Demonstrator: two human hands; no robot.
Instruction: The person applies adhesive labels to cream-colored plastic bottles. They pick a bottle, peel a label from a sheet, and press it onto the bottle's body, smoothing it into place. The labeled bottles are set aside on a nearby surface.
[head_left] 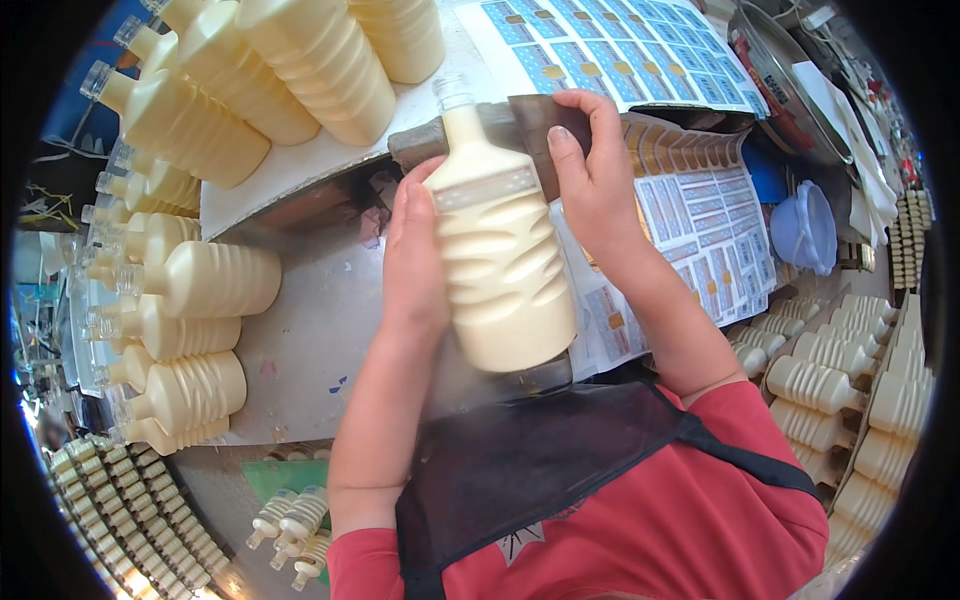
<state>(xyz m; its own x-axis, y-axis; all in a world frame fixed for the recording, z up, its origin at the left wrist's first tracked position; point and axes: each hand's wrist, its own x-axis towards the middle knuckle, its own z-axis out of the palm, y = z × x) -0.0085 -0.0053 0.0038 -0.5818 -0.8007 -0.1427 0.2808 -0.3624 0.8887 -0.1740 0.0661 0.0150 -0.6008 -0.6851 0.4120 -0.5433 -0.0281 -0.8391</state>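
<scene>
From my remote seat, I've got the cream ribbed bottle [510, 290] between both hands, neck pointing away. Left hand [412, 245] cups its flank, probably against rolling; hidden fingertips, so I can't tell their grip. Right hand [600, 180] pinches a dark brown flat piece [534, 140] beside the shoulder.

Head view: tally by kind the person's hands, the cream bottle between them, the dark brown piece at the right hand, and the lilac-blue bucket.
Left hand and right hand: 2
Cream bottle: 1
Dark brown piece: 1
Lilac-blue bucket: 1
Total: 5
</scene>
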